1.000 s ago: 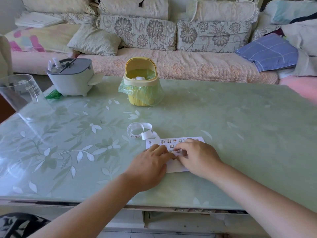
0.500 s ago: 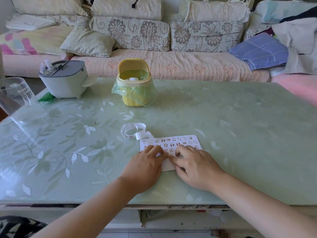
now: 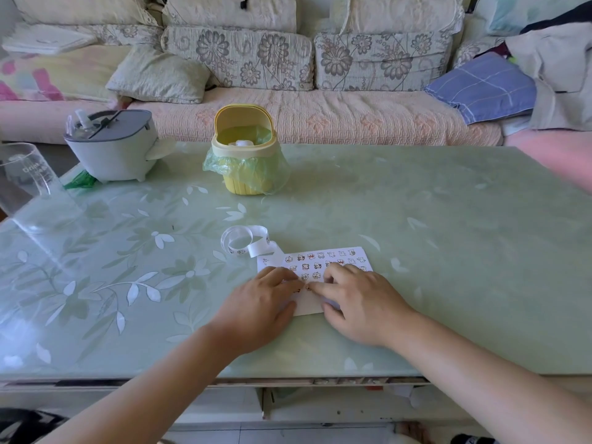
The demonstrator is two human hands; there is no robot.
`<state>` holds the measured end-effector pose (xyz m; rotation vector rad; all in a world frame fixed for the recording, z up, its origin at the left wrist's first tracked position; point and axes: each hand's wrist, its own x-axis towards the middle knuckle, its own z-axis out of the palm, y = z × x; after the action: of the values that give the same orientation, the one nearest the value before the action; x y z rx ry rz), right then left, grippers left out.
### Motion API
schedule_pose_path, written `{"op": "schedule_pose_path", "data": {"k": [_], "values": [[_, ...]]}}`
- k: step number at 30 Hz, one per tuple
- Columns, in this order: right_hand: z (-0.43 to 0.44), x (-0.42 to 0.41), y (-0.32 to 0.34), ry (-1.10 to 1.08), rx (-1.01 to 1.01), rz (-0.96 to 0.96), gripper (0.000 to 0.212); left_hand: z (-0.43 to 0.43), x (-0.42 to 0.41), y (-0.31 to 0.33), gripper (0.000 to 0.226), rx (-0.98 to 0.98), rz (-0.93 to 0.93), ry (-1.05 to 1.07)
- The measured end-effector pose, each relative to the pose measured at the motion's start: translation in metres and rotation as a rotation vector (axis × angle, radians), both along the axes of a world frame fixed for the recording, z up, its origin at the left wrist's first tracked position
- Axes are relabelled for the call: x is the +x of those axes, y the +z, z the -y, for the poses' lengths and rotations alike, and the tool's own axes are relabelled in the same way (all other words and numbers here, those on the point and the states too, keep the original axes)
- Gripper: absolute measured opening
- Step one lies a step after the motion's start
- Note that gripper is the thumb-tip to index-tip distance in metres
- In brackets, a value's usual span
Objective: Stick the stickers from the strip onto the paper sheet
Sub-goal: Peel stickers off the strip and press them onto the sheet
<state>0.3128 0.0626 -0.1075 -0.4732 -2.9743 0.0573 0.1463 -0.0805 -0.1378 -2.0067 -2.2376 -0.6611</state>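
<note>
Now we press our left hand and right hand, fingers loosely flat, on one paper sheet; one curled strip lies beside, one yellow bin beyond.

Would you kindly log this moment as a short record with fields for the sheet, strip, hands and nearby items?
paper sheet: flat on table, sticker rows on far half
sticker strip: curled, at sheet's far-left corner
left hand: resting flat on sheet's left part
right hand: fingertip touching sheet's middle, grip unclear
yellow bin: bag-lined, farther back
</note>
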Motion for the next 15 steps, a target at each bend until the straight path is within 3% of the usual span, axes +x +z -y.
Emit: {"op": "schedule_pose_path", "data": {"k": [8,15], "values": [[-0.009,-0.007,0.006,-0.042,-0.058,-0.022,0.033,-0.002,-0.004,0.004,0.029,0.040,-0.070,-0.001],[-0.003,-0.037,0.019,-0.150,-0.252,-0.101,0.025,-0.012,-0.022,0.022,0.014,0.222,-0.002,0.196]]}}
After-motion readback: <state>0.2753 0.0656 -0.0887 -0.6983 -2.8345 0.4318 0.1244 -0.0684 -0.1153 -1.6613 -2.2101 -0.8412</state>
